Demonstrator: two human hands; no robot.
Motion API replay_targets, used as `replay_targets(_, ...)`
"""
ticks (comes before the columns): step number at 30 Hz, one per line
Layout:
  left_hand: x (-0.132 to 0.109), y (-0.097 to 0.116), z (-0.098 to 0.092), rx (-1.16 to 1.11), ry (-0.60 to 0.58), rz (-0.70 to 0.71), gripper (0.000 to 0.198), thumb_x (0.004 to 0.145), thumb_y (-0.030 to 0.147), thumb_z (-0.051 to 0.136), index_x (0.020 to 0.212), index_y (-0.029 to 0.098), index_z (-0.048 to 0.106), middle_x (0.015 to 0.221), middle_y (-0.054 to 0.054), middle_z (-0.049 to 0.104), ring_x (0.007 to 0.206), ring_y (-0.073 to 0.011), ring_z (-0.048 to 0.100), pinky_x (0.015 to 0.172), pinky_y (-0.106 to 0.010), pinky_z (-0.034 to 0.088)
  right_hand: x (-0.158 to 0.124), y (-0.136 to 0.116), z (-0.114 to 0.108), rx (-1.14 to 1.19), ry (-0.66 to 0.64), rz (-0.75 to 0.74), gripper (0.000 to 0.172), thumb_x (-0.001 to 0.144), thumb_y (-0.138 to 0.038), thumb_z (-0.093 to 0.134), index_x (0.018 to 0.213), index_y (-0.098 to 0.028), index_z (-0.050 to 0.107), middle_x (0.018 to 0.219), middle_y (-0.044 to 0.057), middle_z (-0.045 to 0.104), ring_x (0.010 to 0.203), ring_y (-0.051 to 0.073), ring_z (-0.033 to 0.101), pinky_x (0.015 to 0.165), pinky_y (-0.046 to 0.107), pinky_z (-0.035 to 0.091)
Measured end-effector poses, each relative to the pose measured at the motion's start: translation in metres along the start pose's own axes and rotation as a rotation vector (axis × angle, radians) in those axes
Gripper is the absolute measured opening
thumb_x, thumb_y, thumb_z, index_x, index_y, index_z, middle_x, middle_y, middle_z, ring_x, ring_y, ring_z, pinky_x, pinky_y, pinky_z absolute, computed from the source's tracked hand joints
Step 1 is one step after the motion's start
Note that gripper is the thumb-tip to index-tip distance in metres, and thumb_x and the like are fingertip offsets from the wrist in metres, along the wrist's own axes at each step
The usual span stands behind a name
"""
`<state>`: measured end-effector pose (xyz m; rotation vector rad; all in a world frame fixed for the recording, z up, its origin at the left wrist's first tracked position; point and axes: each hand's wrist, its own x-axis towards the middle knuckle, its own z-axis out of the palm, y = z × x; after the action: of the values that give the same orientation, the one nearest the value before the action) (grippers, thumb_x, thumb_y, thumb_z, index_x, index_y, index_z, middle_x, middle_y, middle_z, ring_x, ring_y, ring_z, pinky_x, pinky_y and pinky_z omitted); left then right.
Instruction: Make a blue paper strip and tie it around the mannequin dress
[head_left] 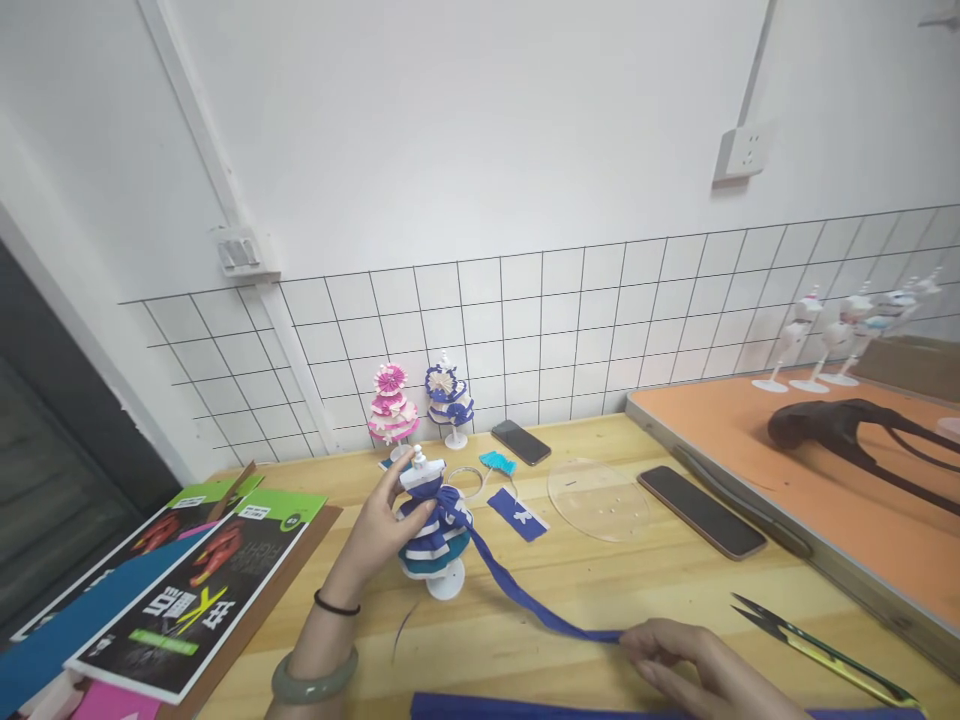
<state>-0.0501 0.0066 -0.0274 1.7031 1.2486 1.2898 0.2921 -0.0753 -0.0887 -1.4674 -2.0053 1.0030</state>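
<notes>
My left hand is closed round the upper part of a small white mannequin standing on the table. It wears a tiered skirt in blue, white and teal, with a blue bow at the waist. From the bow a long dark blue strip runs right and down to my right hand, which pinches its far end. Another blue strip lies along the front edge of the view, partly behind my right hand.
Thread snips lie at the right, near a phone. Another phone, a clear disc, a blue piece and two dressed mannequins, one pink, are behind. Packets lie left; an orange board borders the right.
</notes>
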Motion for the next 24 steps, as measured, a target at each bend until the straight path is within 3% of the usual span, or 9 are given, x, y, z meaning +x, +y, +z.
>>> replay_targets(3, -0.001, 0.002, 0.000, 0.019, 0.019, 0.005, 0.071, 0.074, 0.032, 0.062, 0.136, 0.022, 0.029, 0.125, -0.009, 0.054, 0.116, -0.0226, 0.050, 0.095, -0.034, 0.044, 0.011, -0.015, -0.001, -0.038, -0.008, -0.072, 0.026, 0.082, -0.038, 0.047, 0.088, -0.023, 0.068, 0.092, 0.005, 0.069, 0.088, 0.023, 0.062, 0.079, 0.027, 0.048)
replay_targets(10, -0.010, 0.011, -0.006, -0.040, -0.069, -0.019, 0.080, 0.075, 0.036, 0.061, 0.140, 0.024, 0.017, 0.133, -0.010, 0.046, 0.124, -0.0248, 0.040, 0.091, -0.034, 0.047, 0.038, -0.057, -0.002, -0.055, -0.075, -0.212, 0.025, 0.085, -0.037, 0.045, 0.093, -0.024, 0.065, 0.099, 0.005, 0.067, 0.093, 0.021, 0.060, 0.084, 0.030, 0.046)
replay_targets(15, -0.017, 0.009, -0.016, -0.028, -0.077, 0.007, 0.076, 0.077, 0.037, 0.060, 0.140, 0.023, 0.019, 0.135, -0.012, 0.044, 0.128, -0.0236, 0.034, 0.102, -0.037, 0.034, 0.049, -0.070, -0.002, -0.056, -0.089, -0.234, 0.025, 0.085, -0.036, 0.046, 0.097, -0.024, 0.065, 0.103, 0.004, 0.066, 0.097, 0.021, 0.059, 0.086, 0.031, 0.045)
replay_targets(20, -0.028, 0.000, -0.032, 0.005, 0.060, -0.006, 0.070, 0.078, 0.038, 0.058, 0.136, 0.024, 0.023, 0.130, -0.011, 0.050, 0.125, -0.0211, 0.038, 0.102, -0.037, 0.033, 0.051, -0.065, -0.018, -0.068, -0.039, -0.228, 0.030, 0.085, -0.043, 0.046, 0.096, -0.023, 0.065, 0.105, 0.006, 0.066, 0.099, 0.022, 0.059, 0.088, 0.031, 0.044)
replay_targets(22, -0.039, -0.001, -0.038, 0.038, 0.195, -0.027, 0.057, 0.078, 0.040, 0.057, 0.128, 0.022, 0.036, 0.120, -0.010, 0.057, 0.119, -0.0223, 0.046, 0.100, -0.039, 0.035, 0.049, -0.058, -0.029, -0.074, 0.011, -0.192, 0.033, 0.085, -0.047, 0.045, 0.093, -0.023, 0.066, 0.106, 0.007, 0.066, 0.101, 0.023, 0.058, 0.088, 0.031, 0.044)
replay_targets(24, -0.057, -0.001, -0.040, 0.093, 0.393, -0.058, 0.035, 0.077, 0.043, 0.058, 0.104, 0.021, 0.053, 0.097, -0.007, 0.065, 0.102, -0.0239, 0.057, 0.095, -0.042, 0.040, 0.046, -0.048, -0.039, -0.065, 0.054, -0.131, 0.036, 0.084, -0.051, 0.046, 0.093, -0.023, 0.067, 0.107, 0.007, 0.066, 0.102, 0.025, 0.057, 0.087, 0.031, 0.045)
